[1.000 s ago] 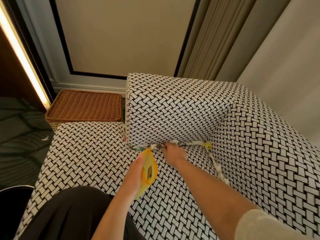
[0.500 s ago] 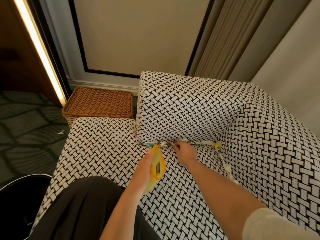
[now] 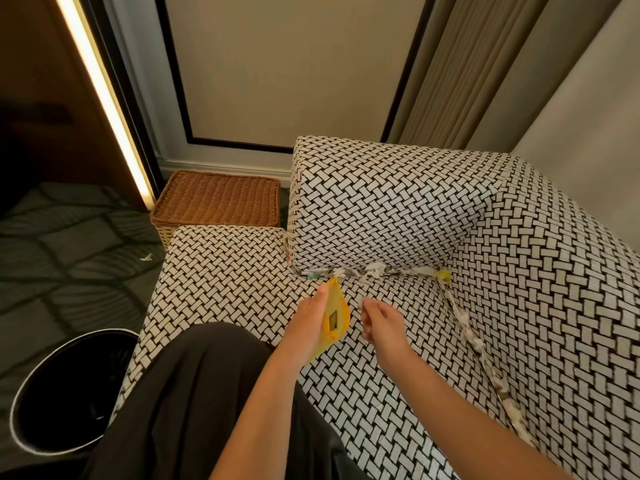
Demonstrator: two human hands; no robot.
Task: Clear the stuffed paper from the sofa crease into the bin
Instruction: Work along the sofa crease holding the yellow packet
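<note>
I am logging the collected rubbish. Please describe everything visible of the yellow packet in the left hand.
The yellow packet looks like thin plastic or foil, flat, pointed at its far end, with a small dark rectangular patch on its face. The left hand grips it on edge above the sofa seat, tip near the crease.

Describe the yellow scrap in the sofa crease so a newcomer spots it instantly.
Start at the black-and-white woven sofa and follow the far crease rightward to the inner corner. The yellow scrap sits there, the only yellow piece among white paper twists, apart from the yellow pouch in the left hand.
</note>
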